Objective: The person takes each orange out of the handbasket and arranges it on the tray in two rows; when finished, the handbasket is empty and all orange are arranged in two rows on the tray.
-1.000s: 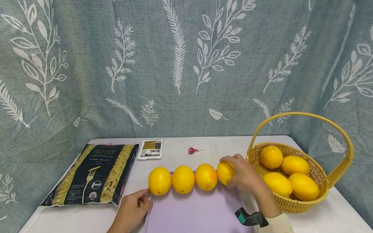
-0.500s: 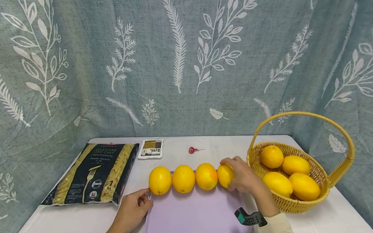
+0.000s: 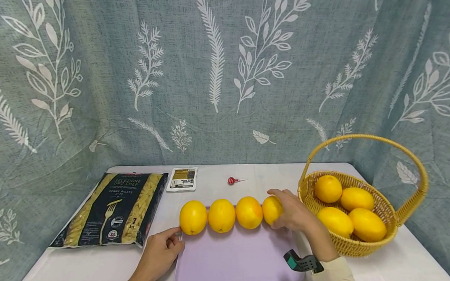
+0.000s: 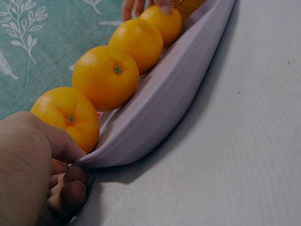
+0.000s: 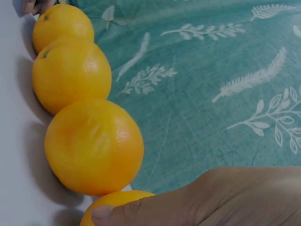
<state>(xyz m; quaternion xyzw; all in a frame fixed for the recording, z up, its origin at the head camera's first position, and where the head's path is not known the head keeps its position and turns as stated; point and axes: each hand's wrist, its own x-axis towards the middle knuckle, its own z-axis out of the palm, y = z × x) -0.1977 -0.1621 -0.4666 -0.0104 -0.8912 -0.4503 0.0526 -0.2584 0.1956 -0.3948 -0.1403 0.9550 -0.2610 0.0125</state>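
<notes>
Several oranges stand in a row along the far edge of a lilac tray. My right hand grips the rightmost orange. In the right wrist view, its thumb lies on this orange, beside the neighbouring orange. At the row's other end, my left hand pinches the tray's left rim beside the leftmost orange. The left wrist view has the tray rim at its fingertips, with the other fingers curled below.
A wicker basket with a tall handle holds several yellow fruits to the right. On the left lies a bag of penne. Behind the tray are a small flat packet and a red lollipop. A patterned curtain hangs behind the table.
The right hand's fingers have shifted very slightly on the rightmost orange, with the index finger a bit raised. The left hand, the tray and the oranges stay in place.
</notes>
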